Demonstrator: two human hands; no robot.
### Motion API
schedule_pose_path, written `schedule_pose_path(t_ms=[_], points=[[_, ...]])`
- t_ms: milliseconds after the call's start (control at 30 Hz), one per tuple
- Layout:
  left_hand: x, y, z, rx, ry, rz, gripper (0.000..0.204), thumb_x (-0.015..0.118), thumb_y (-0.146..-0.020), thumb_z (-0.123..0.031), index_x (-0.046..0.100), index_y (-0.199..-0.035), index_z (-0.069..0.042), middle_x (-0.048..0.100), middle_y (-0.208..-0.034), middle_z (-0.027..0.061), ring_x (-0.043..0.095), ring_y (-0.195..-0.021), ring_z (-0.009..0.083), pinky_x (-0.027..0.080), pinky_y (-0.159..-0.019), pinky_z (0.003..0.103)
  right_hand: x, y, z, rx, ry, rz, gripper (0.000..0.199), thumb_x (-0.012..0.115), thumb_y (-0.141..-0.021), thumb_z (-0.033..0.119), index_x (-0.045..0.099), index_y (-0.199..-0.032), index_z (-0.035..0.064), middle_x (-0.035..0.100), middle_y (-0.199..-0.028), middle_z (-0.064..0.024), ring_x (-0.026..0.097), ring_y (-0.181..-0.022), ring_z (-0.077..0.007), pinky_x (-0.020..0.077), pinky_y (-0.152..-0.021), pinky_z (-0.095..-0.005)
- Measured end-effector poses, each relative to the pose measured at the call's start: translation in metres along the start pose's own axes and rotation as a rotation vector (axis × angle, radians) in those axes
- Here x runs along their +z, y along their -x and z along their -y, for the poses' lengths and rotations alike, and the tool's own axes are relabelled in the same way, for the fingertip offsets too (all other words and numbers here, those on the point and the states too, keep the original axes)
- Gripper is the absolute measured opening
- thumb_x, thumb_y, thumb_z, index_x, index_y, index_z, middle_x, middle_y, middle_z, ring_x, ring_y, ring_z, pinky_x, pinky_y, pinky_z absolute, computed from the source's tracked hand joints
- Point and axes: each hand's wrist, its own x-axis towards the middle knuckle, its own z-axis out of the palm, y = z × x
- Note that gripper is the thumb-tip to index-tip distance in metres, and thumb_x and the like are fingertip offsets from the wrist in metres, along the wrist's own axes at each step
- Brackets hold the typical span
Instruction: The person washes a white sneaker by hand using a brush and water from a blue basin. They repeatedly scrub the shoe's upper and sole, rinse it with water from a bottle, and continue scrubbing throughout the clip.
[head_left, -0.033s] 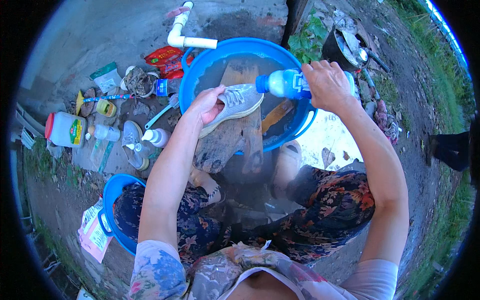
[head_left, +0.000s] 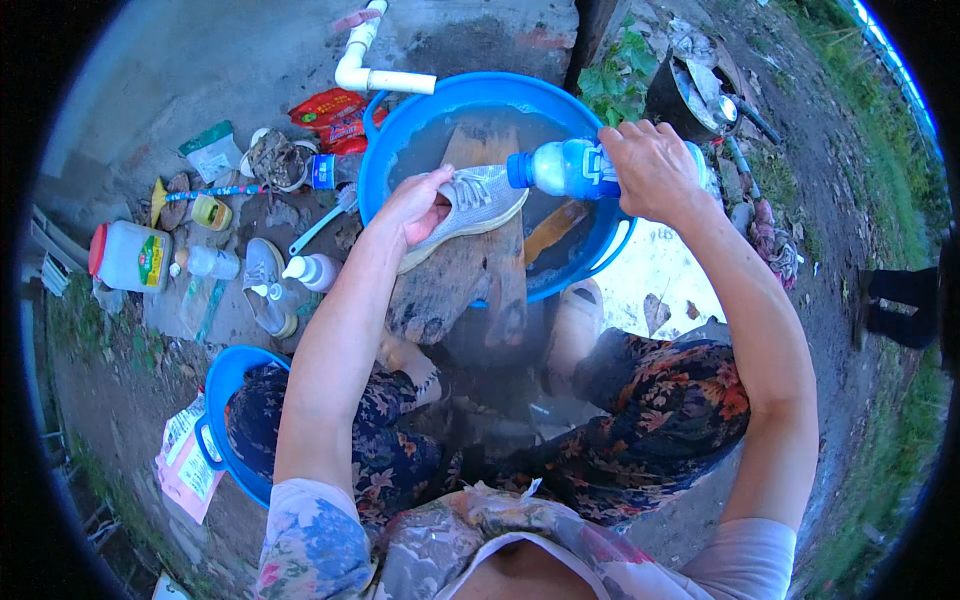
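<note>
Dirt ground (head_left: 845,400); left hand (head_left: 413,209): grip on grey shoe (head_left: 482,208); right hand (head_left: 655,172): grip on blue bottle (head_left: 567,169).

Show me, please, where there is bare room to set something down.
Mostly bare: the white surface between the large tub and right forearm, leaves aside; the dirt between that forearm and the grass. Crowded: left of the tub, with a loose shoe, brush and jar; above it, left hand holding a grey shoe, right hand a blue bottle.
</note>
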Motion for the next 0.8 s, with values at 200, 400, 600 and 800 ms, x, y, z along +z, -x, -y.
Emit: schedule_pose_path(t_ms=[200,400,600,800], points=[[0.0,0.006,0.005,0.048,-0.073,0.082,0.034,0.056,-0.093,-0.023,0.055,-0.113,0.004,0.061,-0.11,0.0138,0.06,-0.097,0.0206,0.049,-0.086,0.032,0.001,-0.007,0.007,0.005,0.078,0.101,0.041,0.075,-0.065,0.014,0.059,-0.102,0.0071,0.063,-0.096,-0.0094,0.059,-0.099,-0.0254,0.0451,-0.085,-0.0365],[-0.014,0.013,0.007,0.333,-0.795,0.162,0.032,0.063,-0.085,-0.02,0.061,-0.108,0.003,0.065,-0.104,0.015,0.063,-0.093,0.0226,0.049,-0.085,0.034,-0.001,-0.009,0.011,-0.027,0.08,0.156,0.041,0.075,-0.066,0.014,0.059,-0.104,0.0088,0.063,-0.098,-0.0086,0.059,-0.099,-0.0249,0.0448,-0.086,-0.0365],[-0.008,0.018,0.0,0.475,-1.276,-0.024,0.03,0.06,-0.085,-0.016,0.062,-0.109,0.001,0.067,-0.1,0.0152,0.064,-0.093,0.024,0.048,-0.085,0.035,-0.005,-0.005,0.0,0.031,0.058,0.074,0.039,0.073,-0.066,0.011,0.059,-0.103,0.0084,0.063,-0.097,-0.009,0.059,-0.099,-0.0257,0.0448,-0.086,-0.0377],[-0.005,0.009,0.003,0.107,-0.526,0.094,0.033,0.052,-0.092,-0.011,0.053,-0.122,0.0,0.059,-0.116,0.0121,0.058,-0.102,0.0195,0.046,-0.089,0.033,-0.008,-0.002,0.007,-0.033,-0.031,-0.025,0.038,0.071,-0.065,0.01,0.059,-0.101,0.0074,0.063,-0.096,-0.0094,0.06,-0.096,-0.0266,0.0453,-0.083,-0.0397]])
